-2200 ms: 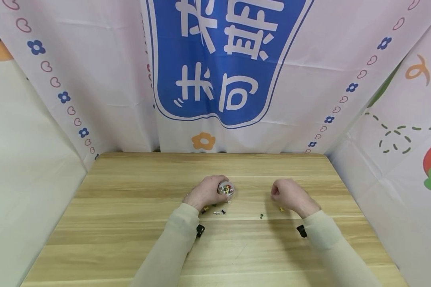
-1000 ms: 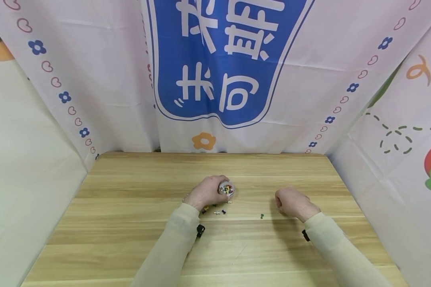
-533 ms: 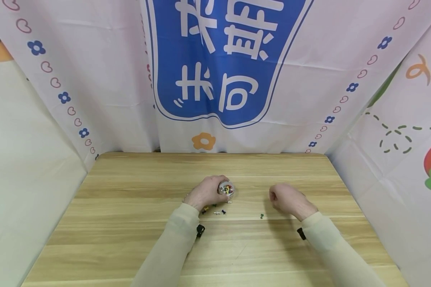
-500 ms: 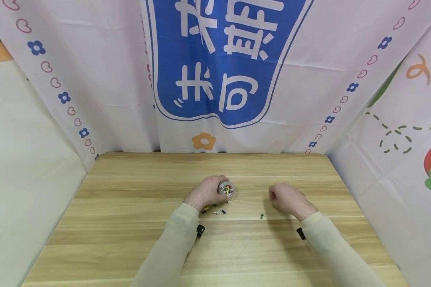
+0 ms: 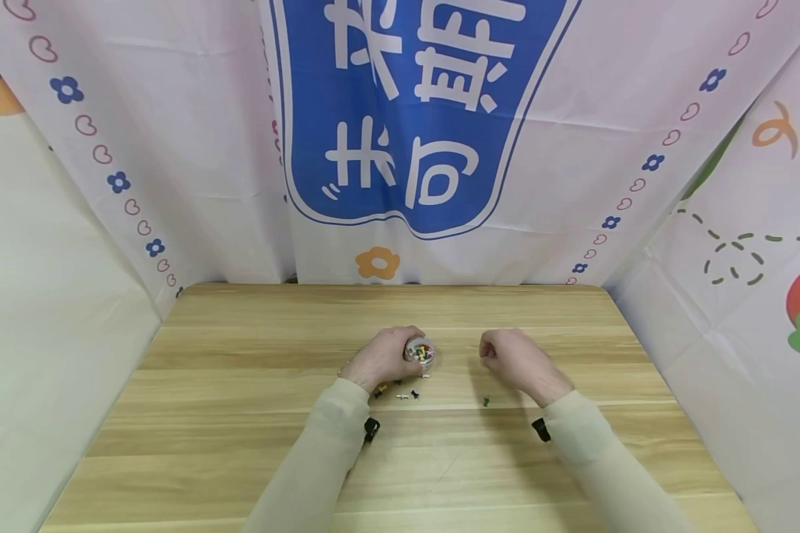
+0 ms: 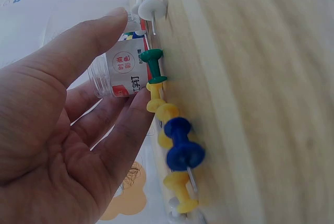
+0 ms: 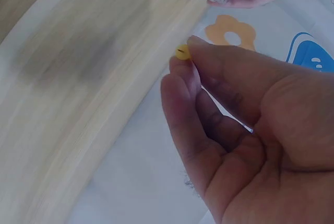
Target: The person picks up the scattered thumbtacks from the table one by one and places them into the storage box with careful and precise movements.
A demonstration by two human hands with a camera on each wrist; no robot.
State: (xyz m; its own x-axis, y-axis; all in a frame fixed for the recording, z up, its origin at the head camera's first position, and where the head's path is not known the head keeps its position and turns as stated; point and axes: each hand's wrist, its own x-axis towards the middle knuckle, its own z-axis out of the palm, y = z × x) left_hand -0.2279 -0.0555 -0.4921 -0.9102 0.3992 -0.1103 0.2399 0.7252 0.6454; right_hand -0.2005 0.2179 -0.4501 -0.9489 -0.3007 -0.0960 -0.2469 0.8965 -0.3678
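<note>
Nearest, on the wooden table (image 5: pixel 240 459), a white pushpin (image 5: pixel 403 397) lies at seven o'clock from the clear pushpin jar (image 5: pixel 429 361) and a green pushpin (image 5: pixel 486 401) at four. The person's left hand (image 5: pixel 385 359) curls round the jar from nine o'clock; at three, the right hand (image 5: pixel 516 361) pinches a yellow pushpin (image 7: pixel 181 52) (only part shows). Beyond, at twelve, hangs a printed curtain (image 5: pixel 220 148).

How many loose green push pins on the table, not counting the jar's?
2. One green pin is beside the left hand, near the jar; another green pin lies just nearer the person than the right hand. More may be hidden under the left hand.
</note>
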